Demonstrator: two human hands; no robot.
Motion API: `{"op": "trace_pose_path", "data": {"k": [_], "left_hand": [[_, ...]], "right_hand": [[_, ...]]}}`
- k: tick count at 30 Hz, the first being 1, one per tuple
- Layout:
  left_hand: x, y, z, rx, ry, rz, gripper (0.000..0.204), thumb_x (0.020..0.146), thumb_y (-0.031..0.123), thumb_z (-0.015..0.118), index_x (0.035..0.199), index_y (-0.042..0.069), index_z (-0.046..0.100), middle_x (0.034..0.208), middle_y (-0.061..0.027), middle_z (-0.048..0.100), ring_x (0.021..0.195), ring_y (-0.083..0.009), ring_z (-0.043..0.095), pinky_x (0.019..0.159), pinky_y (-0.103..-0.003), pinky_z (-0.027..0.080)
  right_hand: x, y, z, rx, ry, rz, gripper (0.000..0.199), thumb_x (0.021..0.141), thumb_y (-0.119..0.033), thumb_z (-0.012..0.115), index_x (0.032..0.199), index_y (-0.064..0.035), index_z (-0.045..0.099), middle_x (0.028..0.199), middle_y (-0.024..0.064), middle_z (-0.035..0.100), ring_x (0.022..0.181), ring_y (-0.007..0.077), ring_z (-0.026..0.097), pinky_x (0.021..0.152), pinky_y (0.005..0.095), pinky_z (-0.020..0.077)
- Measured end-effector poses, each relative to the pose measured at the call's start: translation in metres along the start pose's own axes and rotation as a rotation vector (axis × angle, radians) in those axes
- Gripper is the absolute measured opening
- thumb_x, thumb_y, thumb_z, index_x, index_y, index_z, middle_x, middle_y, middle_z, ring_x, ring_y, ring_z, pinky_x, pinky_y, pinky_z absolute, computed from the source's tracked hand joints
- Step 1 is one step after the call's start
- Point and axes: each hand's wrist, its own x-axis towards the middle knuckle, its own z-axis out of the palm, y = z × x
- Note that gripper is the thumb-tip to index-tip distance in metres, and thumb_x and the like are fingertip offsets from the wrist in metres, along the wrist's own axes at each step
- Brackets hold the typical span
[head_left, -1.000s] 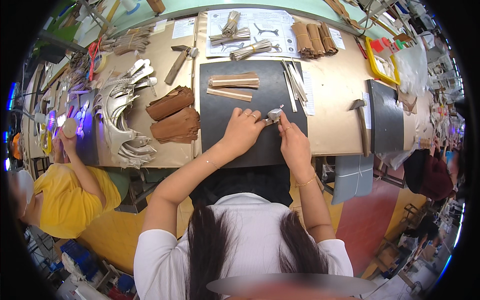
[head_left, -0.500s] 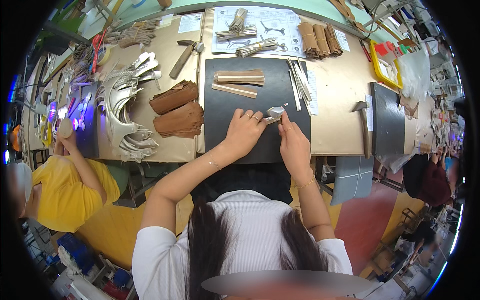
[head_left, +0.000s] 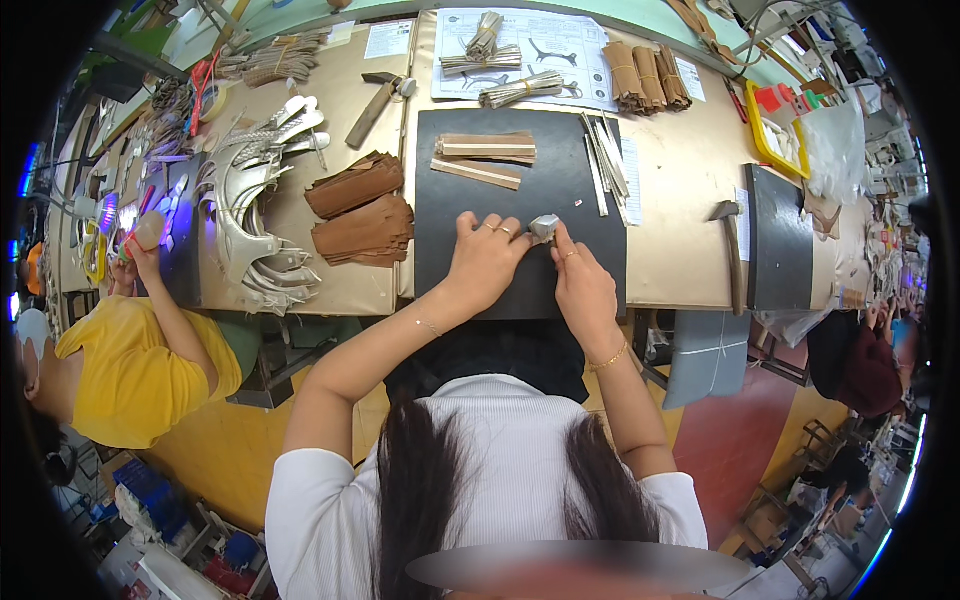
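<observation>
Over the black work mat (head_left: 460, 270), my left hand (head_left: 484, 258) and my right hand (head_left: 582, 287) meet at a small silvery-grey piece (head_left: 543, 229). Its kind I cannot make out. The bent fingers of my left hand pinch it from the left. My right hand grips its other side, index finger stretched along it and the thumb mostly hidden. Beyond my hands lie brown strips (head_left: 487, 147) with a pale band along them. To their right is a bunch of loose white strips (head_left: 607, 165). A tiny pale scrap (head_left: 578, 203) lies close to my right fingertips.
Brown leather stacks (head_left: 362, 232) and white cut straps (head_left: 245, 230) lie at left. One hammer (head_left: 375, 112) is far left, another (head_left: 730, 250) at right. Tied strip bundles (head_left: 522, 89) rest on a printed sheet. A yellow tray (head_left: 777, 130) stands far right. A co-worker in yellow (head_left: 140, 370) sits left.
The silvery piece has turned and shows less length between my fingers. Both hands stay close together over the mat. The co-worker's hands at left have moved up slightly.
</observation>
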Motion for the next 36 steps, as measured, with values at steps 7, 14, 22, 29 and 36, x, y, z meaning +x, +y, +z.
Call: {"op": "trace_pose_path", "data": {"k": [7, 14, 22, 29, 36], "left_hand": [[-0.004, 0.001, -0.005, 0.008, -0.11, -0.051, 0.022, 0.089, 0.011, 0.063, 0.104, 0.019, 0.076, 0.098, 0.0021, 0.064, 0.095, -0.0184, 0.059, 0.086, -0.043, 0.033], [-0.009, -0.001, -0.004, -0.13, -0.072, -0.143, 0.021, 0.088, 0.012, 0.063, 0.105, 0.017, 0.076, 0.098, 0.002, 0.063, 0.095, -0.019, 0.059, 0.086, -0.045, 0.033], [-0.016, 0.004, -0.003, 0.128, -0.032, 0.016, 0.016, 0.088, 0.014, 0.068, 0.102, 0.017, 0.076, 0.095, 0.0012, 0.063, 0.092, -0.02, 0.059, 0.084, -0.04, 0.035], [-0.016, -0.011, -0.01, -0.254, -0.159, -0.173, 0.019, 0.088, 0.012, 0.066, 0.105, 0.016, 0.075, 0.094, -0.0016, 0.062, 0.092, -0.0206, 0.06, 0.082, -0.038, 0.038], [-0.025, 0.001, -0.008, 0.027, -0.003, -0.008, 0.017, 0.087, 0.012, 0.068, 0.103, 0.014, 0.075, 0.095, -0.0024, 0.062, 0.092, -0.0216, 0.059, 0.082, -0.038, 0.039]], "right_hand": [[0.0, 0.002, -0.003, 0.009, -0.019, -0.02, 0.044, 0.102, -0.02, 0.054, 0.146, -0.0171, 0.052, 0.087, 0.0122, 0.063, 0.069, 0.036, 0.066, 0.06, 0.0456, 0.0543], [-0.003, -0.004, 0.001, -0.016, -0.03, -0.012, 0.044, 0.103, -0.02, 0.054, 0.146, -0.017, 0.052, 0.086, 0.0123, 0.062, 0.068, 0.0359, 0.066, 0.06, 0.0452, 0.0541], [-0.006, -0.007, -0.001, 0.058, -0.002, -0.034, 0.043, 0.102, -0.02, 0.055, 0.145, -0.0169, 0.054, 0.084, 0.0122, 0.062, 0.068, 0.0355, 0.066, 0.059, 0.0452, 0.0541], [-0.006, -0.006, 0.0, 0.021, -0.05, -0.049, 0.045, 0.102, -0.019, 0.056, 0.147, -0.0174, 0.052, 0.084, 0.0119, 0.061, 0.067, 0.0352, 0.065, 0.058, 0.0452, 0.0539], [-0.008, -0.011, 0.001, 0.058, -0.019, -0.082, 0.044, 0.101, -0.019, 0.056, 0.145, -0.0175, 0.053, 0.083, 0.0119, 0.06, 0.065, 0.035, 0.065, 0.057, 0.0445, 0.0534]]}}
